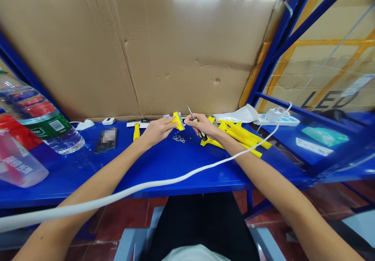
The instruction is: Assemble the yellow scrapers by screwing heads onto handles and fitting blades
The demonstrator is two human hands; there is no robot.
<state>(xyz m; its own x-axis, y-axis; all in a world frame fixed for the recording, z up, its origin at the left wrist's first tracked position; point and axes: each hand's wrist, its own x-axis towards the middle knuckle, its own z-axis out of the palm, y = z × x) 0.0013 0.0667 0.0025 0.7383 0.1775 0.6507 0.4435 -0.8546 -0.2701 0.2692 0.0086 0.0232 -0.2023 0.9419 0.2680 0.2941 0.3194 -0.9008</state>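
My left hand (158, 131) is closed on a yellow plastic head (177, 121) with a pale strip along its edge, like part of a squeegee. My right hand (202, 124) grips a screwdriver (202, 135) with a yellow and black handle; its thin shaft points up and to the left, beside the yellow head. Small loose screws (178, 138) lie scattered on the blue table just below the hands. Several yellow plastic handles (241, 134) are heaped beside my right wrist. Left of my left hand lies a yellow-handled squeegee (136, 131) with a long flat blade.
A white cable (181, 178) hangs across the view in front of both forearms. On the left are a large water bottle (43, 116), a plastic cup (22, 167) and a phone (106, 140). A power strip (281, 119) lies at right. Cardboard (187, 58) walls the table's back.
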